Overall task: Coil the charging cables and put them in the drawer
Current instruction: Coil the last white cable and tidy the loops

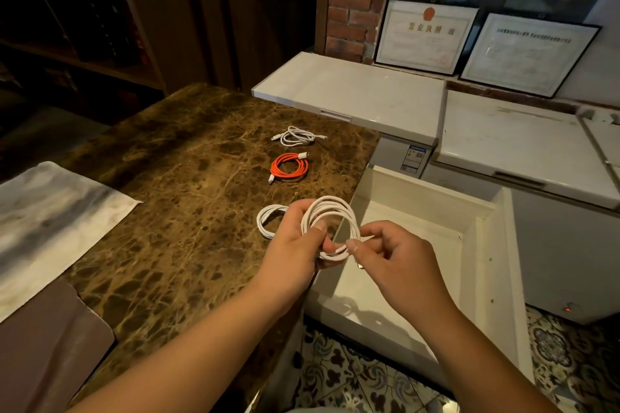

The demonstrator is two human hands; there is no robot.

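We hold a white coiled cable (330,228) upright between both hands, over the seam where the marble surface (188,184) meets the open drawer (483,245): left hand (295,251) grips the loops on the near-left side, right hand (396,255) pinches the loop's lower right where the loose end seems to lie. The drawer lies directly right of and below the coil, so the right hand is the nearer one to lower it in. Three coils wait on the surface: white cable (268,221) just left of our hands, orange cable (289,166) beyond, farther white cable (297,136) past that.
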